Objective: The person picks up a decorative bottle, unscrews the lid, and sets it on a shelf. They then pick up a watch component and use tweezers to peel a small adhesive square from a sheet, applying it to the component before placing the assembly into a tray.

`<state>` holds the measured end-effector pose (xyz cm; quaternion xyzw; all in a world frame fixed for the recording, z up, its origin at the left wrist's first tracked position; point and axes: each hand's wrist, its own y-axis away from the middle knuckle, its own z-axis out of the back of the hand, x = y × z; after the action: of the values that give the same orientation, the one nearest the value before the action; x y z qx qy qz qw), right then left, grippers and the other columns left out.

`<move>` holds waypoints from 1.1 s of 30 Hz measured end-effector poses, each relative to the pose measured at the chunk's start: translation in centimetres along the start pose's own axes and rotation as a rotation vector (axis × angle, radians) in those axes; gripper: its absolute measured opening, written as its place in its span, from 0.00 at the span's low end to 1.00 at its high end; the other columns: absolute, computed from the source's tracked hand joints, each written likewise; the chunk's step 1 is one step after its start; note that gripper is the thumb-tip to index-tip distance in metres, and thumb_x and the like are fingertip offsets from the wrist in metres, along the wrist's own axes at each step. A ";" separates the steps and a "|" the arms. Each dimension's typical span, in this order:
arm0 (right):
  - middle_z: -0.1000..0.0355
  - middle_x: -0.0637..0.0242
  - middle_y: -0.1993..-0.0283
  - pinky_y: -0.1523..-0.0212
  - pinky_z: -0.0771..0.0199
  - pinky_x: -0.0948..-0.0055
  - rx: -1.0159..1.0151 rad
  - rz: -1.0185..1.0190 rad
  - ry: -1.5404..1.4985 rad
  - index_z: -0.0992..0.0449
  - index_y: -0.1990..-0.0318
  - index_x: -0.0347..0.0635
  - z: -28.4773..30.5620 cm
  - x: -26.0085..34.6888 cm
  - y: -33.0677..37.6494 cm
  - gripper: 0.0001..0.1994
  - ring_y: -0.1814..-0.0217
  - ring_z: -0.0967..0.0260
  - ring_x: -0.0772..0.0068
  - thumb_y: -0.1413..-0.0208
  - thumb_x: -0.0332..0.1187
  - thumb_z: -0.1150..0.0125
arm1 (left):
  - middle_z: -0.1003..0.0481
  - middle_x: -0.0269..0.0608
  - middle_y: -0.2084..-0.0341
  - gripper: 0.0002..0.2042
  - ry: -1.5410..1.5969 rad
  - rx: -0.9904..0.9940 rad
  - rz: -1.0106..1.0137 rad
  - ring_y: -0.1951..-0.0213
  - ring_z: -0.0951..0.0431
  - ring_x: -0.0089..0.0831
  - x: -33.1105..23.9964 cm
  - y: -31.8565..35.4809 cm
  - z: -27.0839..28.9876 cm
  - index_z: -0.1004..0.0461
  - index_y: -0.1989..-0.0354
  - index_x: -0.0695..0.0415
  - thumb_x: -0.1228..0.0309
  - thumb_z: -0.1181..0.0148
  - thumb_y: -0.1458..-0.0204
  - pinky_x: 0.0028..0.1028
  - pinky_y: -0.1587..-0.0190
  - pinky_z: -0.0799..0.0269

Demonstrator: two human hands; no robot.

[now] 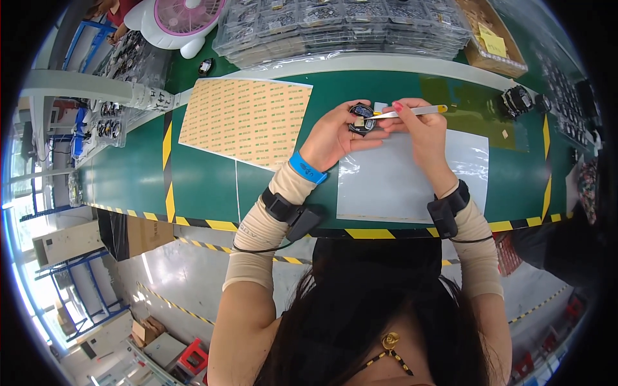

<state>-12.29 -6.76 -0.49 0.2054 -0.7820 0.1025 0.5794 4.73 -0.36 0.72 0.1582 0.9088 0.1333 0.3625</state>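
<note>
My left hand, palm up, has its fingers curled around a small round black electronic part with metallic and pale pieces in its face. In my right hand is a pair of metal tweezers, pinched between thumb and fingers. The tips of the tweezers point left and lie on or just over the part's face, by a small pale piece; whether they grip it I cannot tell. Both hands are above the green table mat, partly over a greyish plastic sheet.
Left of my hands lies a tan sheet with green print. Yellowish film and stacked round black parts are at the right. Clear trays, a cardboard box and a pink-and-white fan stand behind. Striped tape marks the front edge.
</note>
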 end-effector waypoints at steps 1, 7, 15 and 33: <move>0.28 0.51 0.64 0.67 0.25 0.76 -0.002 -0.001 0.001 0.31 0.61 0.29 -0.2 -0.1 0.1 0.08 0.69 0.26 0.67 0.45 0.27 0.48 | 0.34 0.59 0.54 0.16 -0.065 -0.028 -0.020 0.56 0.27 0.50 0.2 0.0 -0.2 0.45 0.48 0.64 0.77 0.65 0.46 0.37 0.55 0.26; 0.28 0.54 0.62 0.63 0.25 0.75 0.058 0.401 0.310 0.30 0.62 0.28 -0.4 -0.1 1.1 0.06 0.64 0.27 0.67 0.46 0.22 0.49 | 0.31 0.56 0.60 0.16 -0.168 -0.106 -0.088 0.63 0.24 0.44 0.5 -0.2 0.5 0.44 0.49 0.64 0.78 0.67 0.47 0.33 0.61 0.25; 0.30 0.52 0.59 0.60 0.26 0.74 0.246 0.564 0.525 0.28 0.63 0.28 -0.4 0.4 1.7 0.06 0.61 0.28 0.66 0.48 0.19 0.48 | 0.31 0.42 0.74 0.14 -0.091 -0.136 -0.130 0.83 0.37 0.25 0.5 0.2 0.2 0.40 0.53 0.62 0.73 0.67 0.46 0.21 0.82 0.41; 0.29 0.55 0.62 0.64 0.25 0.75 0.205 0.072 -0.009 0.27 0.66 0.28 0.1 1.1 1.0 0.05 0.66 0.27 0.67 0.48 0.20 0.48 | 0.30 0.42 0.77 0.17 -0.299 -0.073 -0.079 0.86 0.43 0.21 0.6 0.5 -0.3 0.36 0.57 0.58 0.61 0.68 0.41 0.19 0.84 0.51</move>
<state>-13.12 -6.09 0.55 0.2359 -0.7769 0.2016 0.5479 4.21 0.30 0.74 0.1270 0.8446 0.1270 0.5043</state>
